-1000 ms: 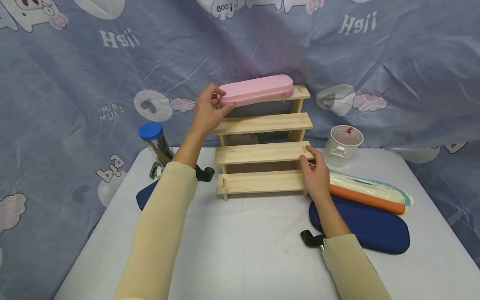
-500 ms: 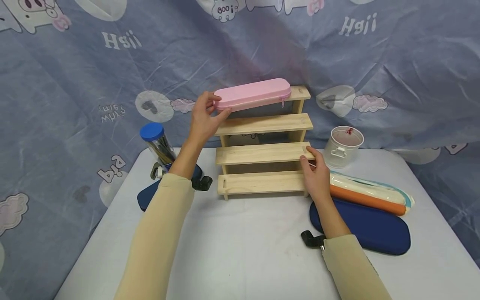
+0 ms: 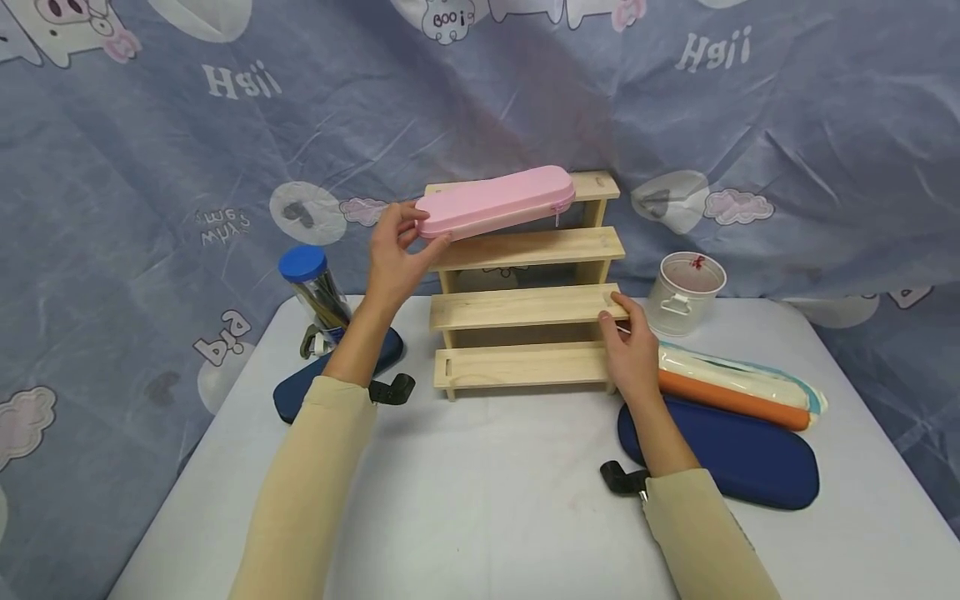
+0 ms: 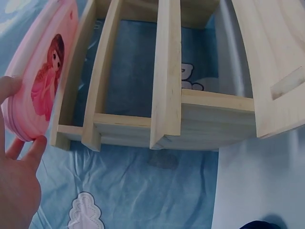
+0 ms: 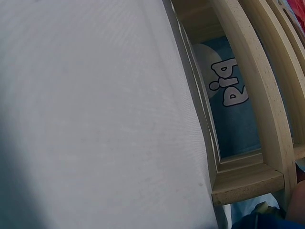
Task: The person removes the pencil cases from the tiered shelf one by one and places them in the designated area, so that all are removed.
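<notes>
My left hand (image 3: 397, 258) pinches the left end of a pink zippered pencil case (image 3: 495, 200), thumb below and fingers above. The case is tilted in the air in front of the top board of a four-step-like wooden shelf (image 3: 525, 307). In the left wrist view, a printed girl figure shows on the face of the pencil case (image 4: 45, 76), beside the shelf boards. My right hand (image 3: 633, 354) grips the right end of the shelf's second board from the bottom. Only a sliver of that hand enters the right wrist view.
Right of the shelf are a white metal pail (image 3: 686, 292), an orange, cream and teal pouch (image 3: 742, 387) and a navy case (image 3: 742, 454). To the left stands a blue-lidded clear jar (image 3: 315, 287) of thin sticks, near another navy case (image 3: 296, 387). Patterned cloth hangs behind.
My left hand has brought the pink pencil case down, left and toward me, off the top board's area. My right hand stays on the shelf.
</notes>
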`<state>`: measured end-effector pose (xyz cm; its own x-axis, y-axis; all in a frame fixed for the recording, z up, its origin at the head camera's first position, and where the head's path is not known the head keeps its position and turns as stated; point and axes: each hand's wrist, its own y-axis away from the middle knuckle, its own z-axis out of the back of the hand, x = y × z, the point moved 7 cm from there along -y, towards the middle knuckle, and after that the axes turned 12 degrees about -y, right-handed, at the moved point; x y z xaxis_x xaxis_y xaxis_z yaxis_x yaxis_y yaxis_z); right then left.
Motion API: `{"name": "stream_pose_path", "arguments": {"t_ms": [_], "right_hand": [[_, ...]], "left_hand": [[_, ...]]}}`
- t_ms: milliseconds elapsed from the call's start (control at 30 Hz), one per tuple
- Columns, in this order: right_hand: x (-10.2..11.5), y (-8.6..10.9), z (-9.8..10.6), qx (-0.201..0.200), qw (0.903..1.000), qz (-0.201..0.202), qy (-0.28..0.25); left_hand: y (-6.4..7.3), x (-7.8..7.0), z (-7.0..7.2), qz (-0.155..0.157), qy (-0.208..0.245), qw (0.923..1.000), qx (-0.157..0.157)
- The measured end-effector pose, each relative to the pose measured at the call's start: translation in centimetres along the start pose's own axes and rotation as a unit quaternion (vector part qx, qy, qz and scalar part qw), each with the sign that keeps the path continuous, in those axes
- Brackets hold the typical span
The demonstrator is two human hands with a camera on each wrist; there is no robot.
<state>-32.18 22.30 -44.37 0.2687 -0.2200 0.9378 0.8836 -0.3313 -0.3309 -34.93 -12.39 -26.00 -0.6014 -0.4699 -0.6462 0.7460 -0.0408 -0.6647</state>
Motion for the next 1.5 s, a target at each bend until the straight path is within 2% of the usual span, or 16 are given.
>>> {"name": "stream_pose_path", "arguments": {"t_ms": [333,700,1033,1333,1500], "right_hand": [[-0.1,-0.2,0.1,-0.001,1.0,0.004,0.001],[-0.1,-0.1,0.0,0.001,1.0,0.005,-0.004],[0.1,-0.3,0.1,-0.001,0.9999,0.01,-0.006],[0.2,-0.3,0.1,-0.005,0.9999,0.014,-0.003],[-0.1,-0.3,0.0,-0.003,0.9999,0.01,-0.002]], "left_hand": [[1.4,-0.2,0.2,0.005,0.003,0.9997,0.025],[3.3,-0.3,0.7,-0.015,0.007,0.9998,0.015],[5.6,1.8,1.6,0.026,0.017,0.9995,0.003],[7.6,2.5,2.6,0.03,0.023,0.9993,-0.009],[8.7,2.8,2.6,0.04,0.029,0.9988,0.003]]}}
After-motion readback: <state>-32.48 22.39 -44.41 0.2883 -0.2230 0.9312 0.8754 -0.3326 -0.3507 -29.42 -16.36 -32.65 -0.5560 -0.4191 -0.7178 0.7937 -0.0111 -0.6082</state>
